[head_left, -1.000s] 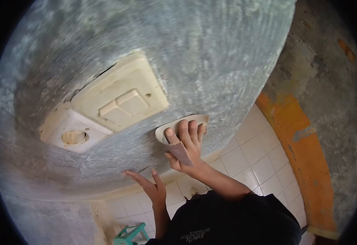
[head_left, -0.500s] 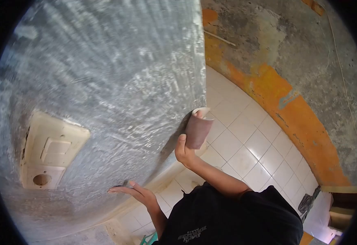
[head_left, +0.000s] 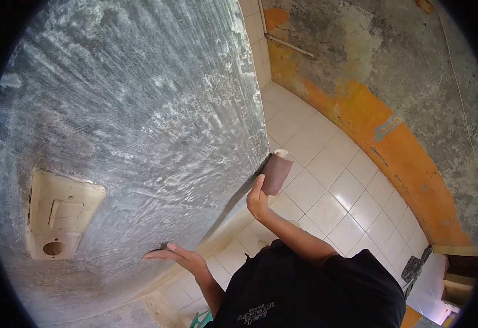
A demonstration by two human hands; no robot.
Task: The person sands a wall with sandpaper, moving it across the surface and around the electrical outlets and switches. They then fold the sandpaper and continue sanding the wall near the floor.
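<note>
My right hand (head_left: 257, 203) is wrapped around a curled sheet of reddish-brown sandpaper (head_left: 277, 174) right at the vertical edge of the grey wall (head_left: 168, 126). The thumb shows on the near side, while most of the fingers are hidden behind the sheet. Lower and to the left, my left hand (head_left: 180, 258) lies with its fingers stretched out along the same wall, with nothing seen in it. The wall's surface is streaked with pale, chalky marks.
A cream switch and socket plate (head_left: 64, 216) is set in the wall at left. White floor tiles (head_left: 326, 213) spread below. Beyond stands another wall with an orange painted band (head_left: 408, 175) and a thin pipe (head_left: 291, 45). Dark crumpled material (head_left: 412, 268) lies at lower right.
My right hand and the sandpaper have shifted slightly right in view, as has more floor past the wall edge. The view has turned a little; my left hand stays nearly in place.
</note>
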